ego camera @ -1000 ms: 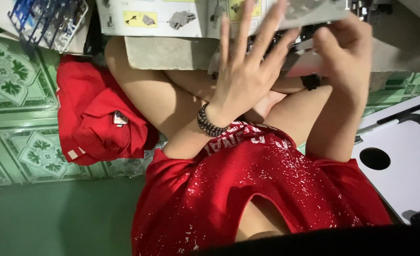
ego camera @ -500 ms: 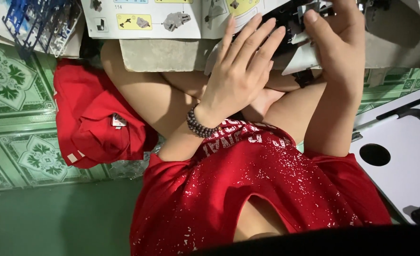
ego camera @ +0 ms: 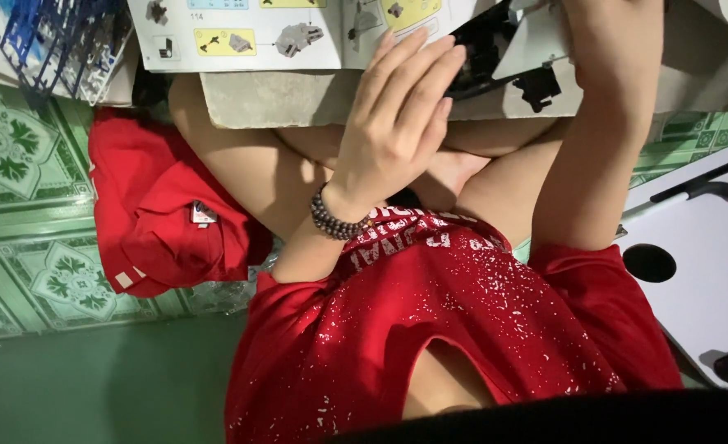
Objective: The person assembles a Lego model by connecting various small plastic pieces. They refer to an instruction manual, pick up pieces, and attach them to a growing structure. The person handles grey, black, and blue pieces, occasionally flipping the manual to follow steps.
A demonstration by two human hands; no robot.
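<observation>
Left hand (ego camera: 397,123) flat, fingers together, empty, resting at edge of instruction booklet (ego camera: 298,33) beside black-and-white model (ego camera: 504,49) — right hand's grip out of frame, cannot tell.

Your work rests on a grey board (ego camera: 298,99) across your lap, just under your left hand (ego camera: 397,123). On it, beyond that hand's fingertips, lies an open instruction booklet (ego camera: 298,29), and between your two hands sits a black and white model piece (ego camera: 504,49), touching the board. Below everything is a green patterned tile floor (ego camera: 19,164); left of your left hand a red cloth (ego camera: 158,222) lies on it, and further left a blue plastic parts frame (ego camera: 60,41).
</observation>
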